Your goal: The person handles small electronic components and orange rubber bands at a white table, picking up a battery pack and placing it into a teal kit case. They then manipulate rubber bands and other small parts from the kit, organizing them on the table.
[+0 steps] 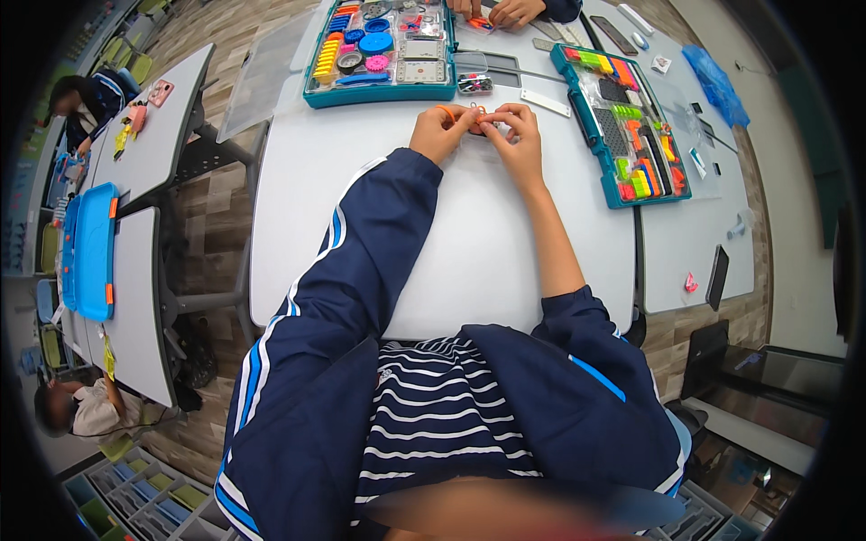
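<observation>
My left hand (444, 132) and my right hand (514, 142) meet over the white table (446, 261), near the open parts case. Between my fingertips is a thin orange piece (483, 118), with a curved orange part (446, 114) showing at my left hand. Both hands are closed on it in a pinch. My fingers cover much of the piece, so its kind cannot be made out. Something small and dark lies just under my fingertips, too hidden to name.
An open teal case (379, 93) of wheels, gears and motors stands at the far left. Another teal case (670, 196) with colourful blocks lies right. Between them are a small clear box (474, 83) and a white strip (546, 102). Across the table, another person's hands (505, 13) handle something orange.
</observation>
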Tool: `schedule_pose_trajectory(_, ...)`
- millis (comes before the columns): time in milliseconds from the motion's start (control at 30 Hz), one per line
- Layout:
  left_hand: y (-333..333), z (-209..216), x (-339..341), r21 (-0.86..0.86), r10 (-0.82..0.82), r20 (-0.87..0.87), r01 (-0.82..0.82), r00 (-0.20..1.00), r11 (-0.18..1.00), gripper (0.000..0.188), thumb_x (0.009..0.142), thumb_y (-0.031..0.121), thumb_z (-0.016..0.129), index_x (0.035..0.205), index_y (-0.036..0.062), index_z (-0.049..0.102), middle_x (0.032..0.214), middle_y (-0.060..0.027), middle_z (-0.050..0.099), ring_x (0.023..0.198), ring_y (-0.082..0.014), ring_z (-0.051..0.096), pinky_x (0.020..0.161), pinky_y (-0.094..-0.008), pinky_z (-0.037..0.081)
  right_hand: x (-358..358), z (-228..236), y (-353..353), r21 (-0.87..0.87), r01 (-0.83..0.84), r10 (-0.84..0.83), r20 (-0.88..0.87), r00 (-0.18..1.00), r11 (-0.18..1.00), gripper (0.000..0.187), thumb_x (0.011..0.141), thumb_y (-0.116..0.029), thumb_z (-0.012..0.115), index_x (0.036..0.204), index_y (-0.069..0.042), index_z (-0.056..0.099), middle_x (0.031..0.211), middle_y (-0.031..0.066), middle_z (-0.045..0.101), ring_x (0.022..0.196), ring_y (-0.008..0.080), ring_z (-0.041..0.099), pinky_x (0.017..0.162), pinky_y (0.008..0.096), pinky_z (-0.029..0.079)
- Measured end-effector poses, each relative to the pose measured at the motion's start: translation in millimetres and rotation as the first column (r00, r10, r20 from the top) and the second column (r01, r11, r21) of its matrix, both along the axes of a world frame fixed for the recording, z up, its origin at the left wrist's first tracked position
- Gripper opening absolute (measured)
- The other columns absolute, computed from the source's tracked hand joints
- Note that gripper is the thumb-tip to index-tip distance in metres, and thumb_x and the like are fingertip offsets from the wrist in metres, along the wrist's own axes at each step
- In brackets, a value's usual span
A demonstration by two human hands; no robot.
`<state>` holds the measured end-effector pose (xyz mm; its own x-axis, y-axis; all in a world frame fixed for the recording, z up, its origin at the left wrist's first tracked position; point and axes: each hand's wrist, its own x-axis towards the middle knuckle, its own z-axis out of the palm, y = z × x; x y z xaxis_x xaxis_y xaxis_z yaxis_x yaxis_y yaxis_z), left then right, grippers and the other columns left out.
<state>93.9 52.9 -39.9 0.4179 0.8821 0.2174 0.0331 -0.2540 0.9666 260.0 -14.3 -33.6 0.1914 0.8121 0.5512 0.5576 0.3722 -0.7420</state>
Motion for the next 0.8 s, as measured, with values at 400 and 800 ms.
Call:
schedule_pose_trajectory(400,1,-3,-4,-0.102,-0.035,0.048,0.04,0.998,0.994,0.025,0.096,0.026,0.066,0.107,0.0044,0.073,0.084,-0.0018,0.07,0.067,-0.0069,0.058,0.055,-0.0227,0.048,-3,-1,3,0.054,0.029,-0.027,-0.034,0.999,0.998,0.014,0.081,-0.017,0.077,0.095,-0.013,0.078,0.095,0.0,0.063,0.09,0.0139,0.054,0.068,0.0257,0.043)
schedule_pose_trajectory(800,6,-12,-1,-0.027,-0.109,0.098,0.112,0.989,0.993,0.028,0.099,0.031,0.06,0.106,0.0057,0.071,0.082,0.0011,0.066,0.068,-0.0064,0.055,0.06,-0.0214,0.044,11,8,16,-0.028,-0.206,0.205,-0.041,0.978,0.978,0.03,0.083,-0.03,0.077,0.107,-0.012,0.076,0.103,-0.0004,0.067,0.094,0.0123,0.054,0.078,0.0263,0.039)
